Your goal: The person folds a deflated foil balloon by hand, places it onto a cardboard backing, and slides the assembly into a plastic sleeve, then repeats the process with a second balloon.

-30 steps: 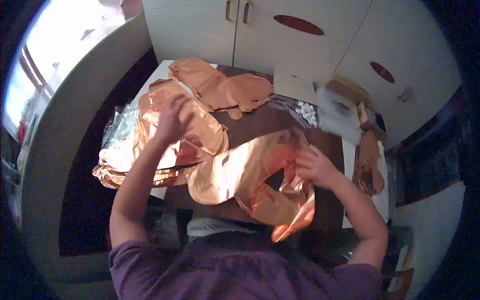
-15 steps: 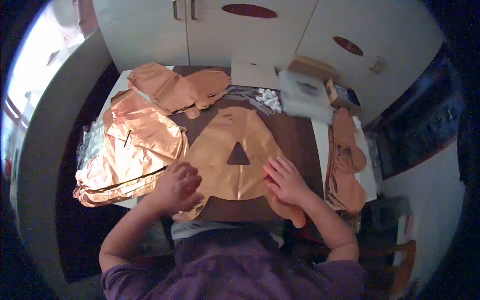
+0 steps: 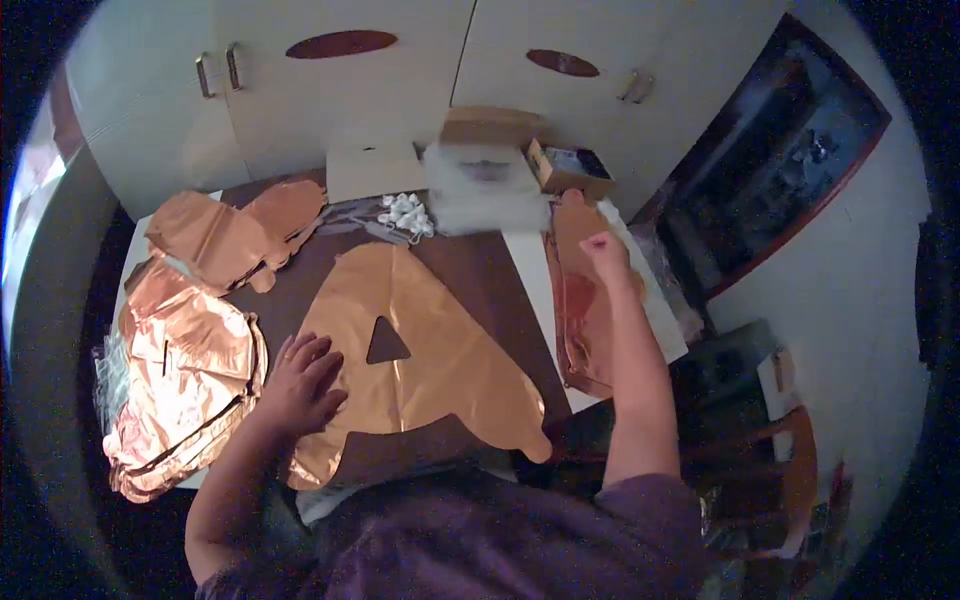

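A flat copper-coloured foil balloon shaped like the letter A (image 3: 440, 350) lies in front of me, with a triangular hole in its upper middle. My left hand (image 3: 303, 385) is at its left edge, fingers spread and slightly bent. Whether those fingertips press on the foil is hard to see. To the right, my right hand (image 3: 606, 256) is closed over the upper part of a stack of flat foil balloons (image 3: 588, 345). Its fingers are curled out of sight, so I cannot make out what they hold.
Crumpled shiny foil balloons (image 3: 190, 370) are piled at the left, with duller foil pieces (image 3: 215, 240) behind. White small items (image 3: 406, 215), a clear plastic package (image 3: 485, 190) and a small open box (image 3: 570, 168) line the back. A wooden chair (image 3: 800, 470) stands at right.
My right hand has left the A balloon's right side and moved right and away from me, over the right-hand stack, closing. My left hand stays by the left edge. The view has swung right.
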`<state>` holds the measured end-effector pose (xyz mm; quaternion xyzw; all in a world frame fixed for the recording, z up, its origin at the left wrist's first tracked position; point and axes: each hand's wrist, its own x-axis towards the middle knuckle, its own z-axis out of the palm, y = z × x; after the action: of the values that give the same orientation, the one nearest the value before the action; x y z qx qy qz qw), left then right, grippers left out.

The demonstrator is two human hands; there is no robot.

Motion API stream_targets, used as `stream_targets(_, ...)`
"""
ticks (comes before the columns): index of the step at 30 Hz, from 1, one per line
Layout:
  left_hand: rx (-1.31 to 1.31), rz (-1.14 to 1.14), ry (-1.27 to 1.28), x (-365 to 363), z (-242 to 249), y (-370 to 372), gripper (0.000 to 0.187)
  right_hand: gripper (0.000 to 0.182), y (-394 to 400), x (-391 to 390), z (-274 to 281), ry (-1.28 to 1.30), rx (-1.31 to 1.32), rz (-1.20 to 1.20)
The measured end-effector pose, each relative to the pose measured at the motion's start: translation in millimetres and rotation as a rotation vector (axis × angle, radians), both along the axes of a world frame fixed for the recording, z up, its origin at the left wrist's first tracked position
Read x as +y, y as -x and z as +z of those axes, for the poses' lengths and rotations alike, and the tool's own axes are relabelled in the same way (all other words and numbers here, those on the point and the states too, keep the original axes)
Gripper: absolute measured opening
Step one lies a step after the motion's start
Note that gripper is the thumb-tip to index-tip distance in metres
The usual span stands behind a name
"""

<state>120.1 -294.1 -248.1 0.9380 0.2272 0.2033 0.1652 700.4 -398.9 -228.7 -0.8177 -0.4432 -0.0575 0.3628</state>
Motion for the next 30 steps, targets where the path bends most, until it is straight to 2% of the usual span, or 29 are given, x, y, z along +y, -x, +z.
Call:
stream_targets(2, 0.007, -0.031, -0.005, 2.1, 8.8, -6.9, 0.052, 0.027, -21.3, 3.3, -34.7, 0.098, -0.059, -0.100)
stream_targets(6, -0.167, -0.182, -0.014, 24.2, 11.3, -35.4, 0.047, 0.033, -19.1, 9.0, -28.7, 0.299, -0.044, -0.199)
stream_targets(7, -0.160, -0.181, 0.099, 20.8, 35.2, -52.0, 0.036, 0.032, -19.0, 9.6, -30.9, 0.261, -0.075, -0.200)
stream_targets(9, -0.193, -0.295, 0.124, 25.7, 44.0, -99.9, 0.032, 0.031, -18.6, 7.6, -32.6, 0.188, -0.141, -0.201)
stream_targets(10, -0.211, -0.351, 0.133, 28.6, 47.1, -125.7, 0.030, 0.030, -14.2, 10.2, -26.0, 0.223, -0.119, -0.215)
stream_targets(12, -0.086, -0.397, 0.239, 27.3, 60.4, -182.0, 0.027, 0.030, 5.9, 10.5, -6.0, 0.287, -0.080, -0.227)
stream_targets(16, -0.126, -0.495, -0.206, 31.5, 23.7, -320.1, 0.035, 0.029, 12.8, 4.1, -5.4, 0.325, -0.075, -0.173)
stream_targets(18, -0.056, -0.437, -0.132, 26.1, 14.3, -368.7, 0.040, 0.029, 0.8, 5.4, -23.0, 0.276, -0.104, -0.159)
stream_targets(21, -0.029, -0.375, -0.092, 16.8, -6.9, -419.8, 0.053, 0.027, 7.5, -1.4, -15.0, 0.208, -0.085, -0.134)
stream_targets(24, 0.012, -0.384, -0.084, 0.9, -11.2, -435.4, 0.072, 0.024, 1.1, -25.0, -14.1, -0.237, -0.081, -0.118)
stream_targets(27, 0.080, -0.356, -0.164, -10.7, -14.2, -421.4, 0.077, 0.019, -13.1, -69.1, -9.5, -0.596, -0.113, -0.208)
stream_targets(30, 0.230, -0.364, -0.213, -12.8, -11.7, -422.1, 0.100, 0.018, 33.2, -139.8, 70.3, -0.941, -0.105, -0.329)
